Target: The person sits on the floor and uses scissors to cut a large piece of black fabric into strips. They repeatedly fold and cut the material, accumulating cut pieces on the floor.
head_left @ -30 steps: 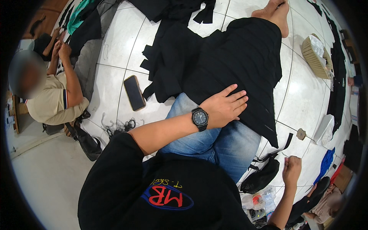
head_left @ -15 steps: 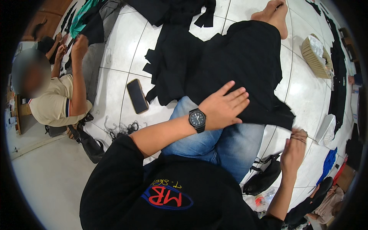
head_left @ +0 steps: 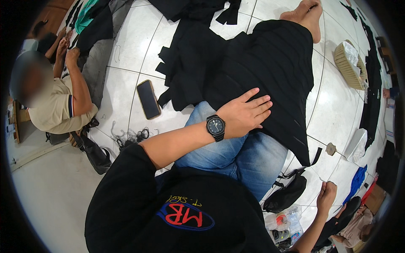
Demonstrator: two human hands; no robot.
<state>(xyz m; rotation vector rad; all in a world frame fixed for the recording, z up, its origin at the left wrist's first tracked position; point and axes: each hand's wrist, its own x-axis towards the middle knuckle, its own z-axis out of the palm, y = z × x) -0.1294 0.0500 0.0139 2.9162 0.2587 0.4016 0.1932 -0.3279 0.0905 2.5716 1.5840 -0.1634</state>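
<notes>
A large black cloth (head_left: 261,71) lies over my lap and leg, with ridges or slits running across it and notched ends along its left side. Flat on its near part rests my left hand (head_left: 247,110), fingers spread, a black watch (head_left: 216,127) on the wrist. My right hand (head_left: 327,195) is apart from the cloth, low on the right, its fingers closed in a pinch. A thin bit shows at the fingertips, too small to name. Between that hand and the cloth, a narrow black strip (head_left: 316,156) hangs by the cloth's near right corner.
A phone (head_left: 149,99) and loose black threads (head_left: 130,137) lie on the tiles at left. To the right are a small brownish piece (head_left: 330,149), a woven basket (head_left: 350,65), a white bag (head_left: 356,145) and a black bag (head_left: 287,192). Another person (head_left: 59,101) sits at left.
My right hand has left the cloth's right corner and moved down towards me. The cloth now looks pulled taut into ridges, its corner lower. My left hand stays on it.
</notes>
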